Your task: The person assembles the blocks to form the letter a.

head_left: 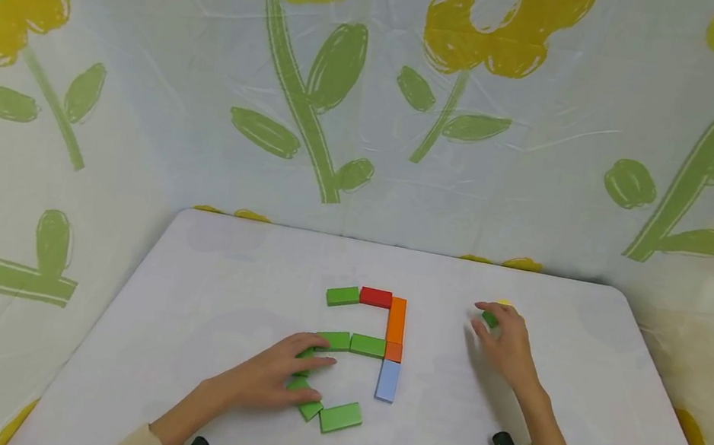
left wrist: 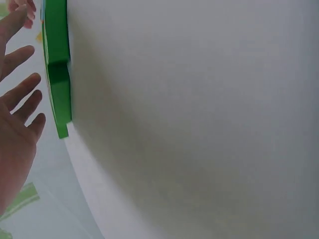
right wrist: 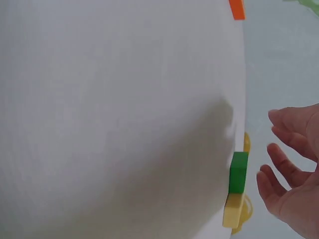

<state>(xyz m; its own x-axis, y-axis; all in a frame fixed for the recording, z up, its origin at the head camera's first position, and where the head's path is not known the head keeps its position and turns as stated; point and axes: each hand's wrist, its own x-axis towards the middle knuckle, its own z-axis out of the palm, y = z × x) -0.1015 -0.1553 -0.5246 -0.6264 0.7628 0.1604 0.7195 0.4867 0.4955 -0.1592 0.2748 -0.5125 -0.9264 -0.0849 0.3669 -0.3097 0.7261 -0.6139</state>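
Observation:
My left hand (head_left: 272,375) hovers around the left side of a block outline, its fingers spread over green blocks (head_left: 307,404) that it partly hides. In the left wrist view those green blocks (left wrist: 61,94) stand in a row beside the fingers; whether any fingertip touches them I cannot tell. Over at the right, my right hand (head_left: 508,345) has thumb and fingers apart near a green block (head_left: 489,319) and a yellow block (head_left: 504,302). The right wrist view shows this green block (right wrist: 239,172) against the yellow one, with a gap between them and the fingers.
The outline also has a red block (head_left: 376,298), a long orange block (head_left: 396,321), a small orange block (head_left: 393,352), a light blue block (head_left: 387,381) and several more green blocks (head_left: 341,418). All lie on a white table (head_left: 238,274) before a flower-printed cloth (head_left: 199,76).

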